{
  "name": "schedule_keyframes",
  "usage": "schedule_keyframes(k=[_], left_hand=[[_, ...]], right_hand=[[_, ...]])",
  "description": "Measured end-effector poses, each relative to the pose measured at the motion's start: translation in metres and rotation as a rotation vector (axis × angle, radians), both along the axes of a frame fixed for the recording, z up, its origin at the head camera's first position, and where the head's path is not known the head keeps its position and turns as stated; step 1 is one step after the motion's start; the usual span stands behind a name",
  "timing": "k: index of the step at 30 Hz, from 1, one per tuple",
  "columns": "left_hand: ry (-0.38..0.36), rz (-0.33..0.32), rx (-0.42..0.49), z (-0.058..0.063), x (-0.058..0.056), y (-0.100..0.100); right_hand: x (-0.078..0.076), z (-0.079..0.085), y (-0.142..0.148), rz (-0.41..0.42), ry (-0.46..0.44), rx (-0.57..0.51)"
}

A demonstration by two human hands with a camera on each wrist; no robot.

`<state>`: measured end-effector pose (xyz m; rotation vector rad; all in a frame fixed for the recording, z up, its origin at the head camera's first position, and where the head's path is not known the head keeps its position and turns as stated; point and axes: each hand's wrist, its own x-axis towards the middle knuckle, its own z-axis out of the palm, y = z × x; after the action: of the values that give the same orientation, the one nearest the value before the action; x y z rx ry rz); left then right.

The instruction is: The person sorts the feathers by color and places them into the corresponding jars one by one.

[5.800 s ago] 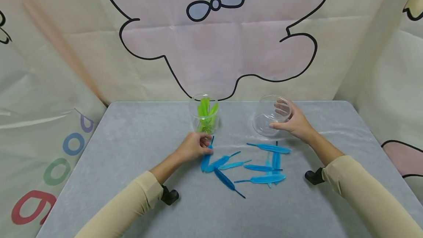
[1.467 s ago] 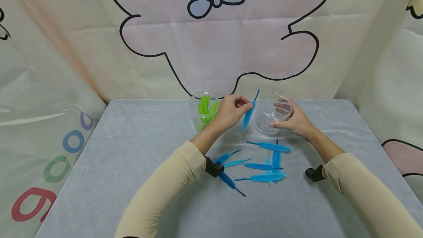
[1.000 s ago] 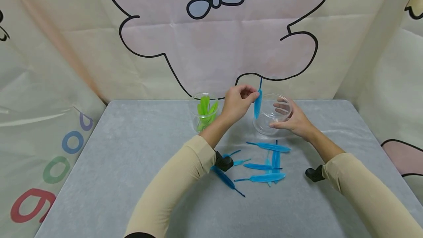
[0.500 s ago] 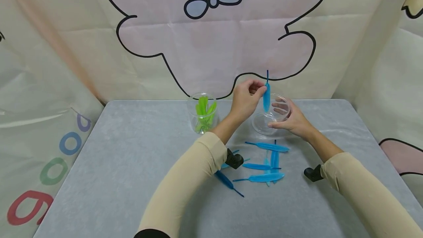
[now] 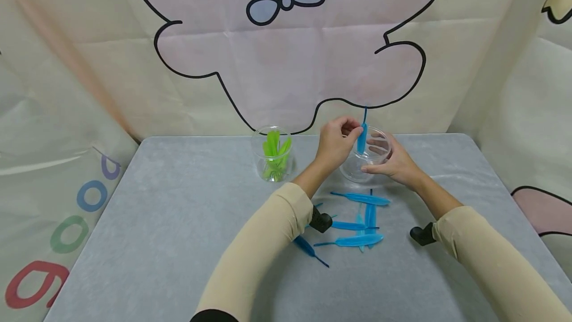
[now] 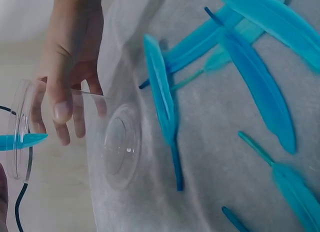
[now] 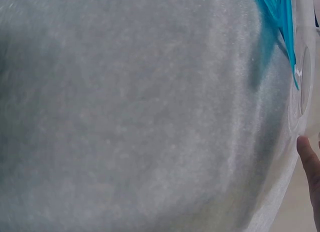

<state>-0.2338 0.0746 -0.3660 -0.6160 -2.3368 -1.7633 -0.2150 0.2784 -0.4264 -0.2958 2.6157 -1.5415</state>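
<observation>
My left hand [image 5: 337,142] pinches a blue feather [image 5: 362,138] by the thumb and fingers, quill up, at the mouth of a clear plastic cup [image 5: 353,169]. In the left wrist view the tip of this feather [image 6: 32,140] reaches inside the cup's rim. My right hand [image 5: 396,164] grips that cup from its right side, the thumb in front and the fingers behind the clear wall. Only a fingertip of the right hand [image 7: 309,162] shows in the right wrist view. No other feather is seen in this cup.
Several blue feathers [image 5: 359,240] lie on the grey cloth-covered table [image 5: 178,222] in front of the cup, some crossing. My left sleeve hides part of them. To the left stands a second clear cup [image 5: 260,163] with bright green feathers [image 5: 275,150]. A printed backdrop [image 5: 290,63] rises behind.
The left hand has picked a blue feather off the table, carried it right and up past the green feathers' cup, then lowered it slightly into the other cup's mouth. The right hand has stayed put.
</observation>
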Motion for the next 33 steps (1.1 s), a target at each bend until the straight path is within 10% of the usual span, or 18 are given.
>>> schedule_keyframes(k=[15, 33], left_hand=[[0.014, -0.035, -0.154, -0.006, 0.003, -0.005], [0.077, -0.101, -0.104, -0.002, 0.008, -0.026]], right_hand=[[0.002, 0.000, -0.001, -0.007, 0.001, 0.001], [0.001, 0.001, -0.001, -0.003, -0.009, -0.023]])
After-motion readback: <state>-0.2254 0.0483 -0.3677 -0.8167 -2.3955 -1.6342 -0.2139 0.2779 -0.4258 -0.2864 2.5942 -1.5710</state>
